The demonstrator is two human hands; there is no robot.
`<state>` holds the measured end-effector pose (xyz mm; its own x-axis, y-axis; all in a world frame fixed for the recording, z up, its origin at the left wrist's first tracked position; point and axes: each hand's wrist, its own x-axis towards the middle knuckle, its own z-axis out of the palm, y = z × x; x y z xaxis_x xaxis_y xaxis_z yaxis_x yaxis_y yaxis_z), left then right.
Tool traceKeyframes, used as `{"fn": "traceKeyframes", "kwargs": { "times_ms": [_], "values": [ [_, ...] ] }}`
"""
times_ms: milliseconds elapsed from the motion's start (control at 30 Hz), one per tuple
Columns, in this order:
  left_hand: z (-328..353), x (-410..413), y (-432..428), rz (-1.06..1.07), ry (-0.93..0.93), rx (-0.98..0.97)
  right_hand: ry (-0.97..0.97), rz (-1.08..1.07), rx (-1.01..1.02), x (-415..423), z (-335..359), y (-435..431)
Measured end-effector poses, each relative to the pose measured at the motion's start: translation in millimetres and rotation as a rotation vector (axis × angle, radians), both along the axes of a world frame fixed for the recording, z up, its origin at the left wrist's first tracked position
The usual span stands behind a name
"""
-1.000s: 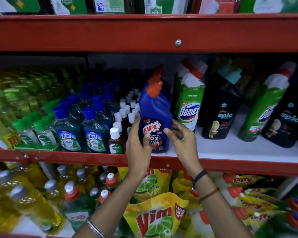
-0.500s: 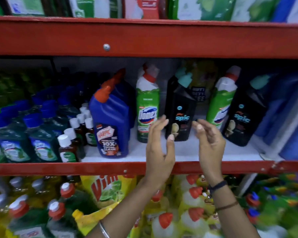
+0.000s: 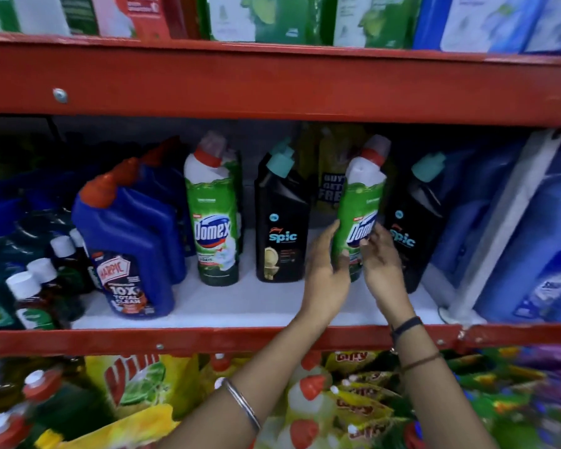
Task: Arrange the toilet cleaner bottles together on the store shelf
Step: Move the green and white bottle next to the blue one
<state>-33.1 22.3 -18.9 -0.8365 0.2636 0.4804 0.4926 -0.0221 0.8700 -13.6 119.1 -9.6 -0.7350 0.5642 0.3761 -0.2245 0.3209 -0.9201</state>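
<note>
We have both hands on a green Domex bottle [image 3: 358,218] on the white shelf [image 3: 246,303]. Our left hand [image 3: 326,270] wraps its lower left side, thumb across the front, and our right hand [image 3: 381,264] presses its fingers [image 3: 370,236] on the label from the right, so both grips are closed on this bottle. It tilts slightly to the right and stands between two black Spic bottles, one [image 3: 280,228] to its left and one [image 3: 415,222] just behind our right hand. A second Domex [image 3: 214,215] stands upright left of the first Spic, well apart from the held one. Further left are blue Harpic bottles [image 3: 133,247] in a row, front to back. Whether the held bottle's base touches the shelf we cannot tell; our hands hide it.
</note>
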Motion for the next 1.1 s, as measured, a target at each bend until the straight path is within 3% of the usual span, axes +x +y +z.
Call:
{"fn": "traceKeyframes", "kwargs": {
  "times_ms": [367, 700, 1100],
  "values": [
    [0, 1, 10, 0.033, -0.051, 0.084, 0.119, -0.207, 0.096, 9, -11, 1],
    [3, 17, -22, 0.070, 0.014, 0.038, 0.153, -0.094, 0.003, 35, -2, -14],
    [14, 37, -136, 0.261, 0.116, 0.080, 0.180, 0.039, -0.015, 44, 16, -122]
  ]
}}
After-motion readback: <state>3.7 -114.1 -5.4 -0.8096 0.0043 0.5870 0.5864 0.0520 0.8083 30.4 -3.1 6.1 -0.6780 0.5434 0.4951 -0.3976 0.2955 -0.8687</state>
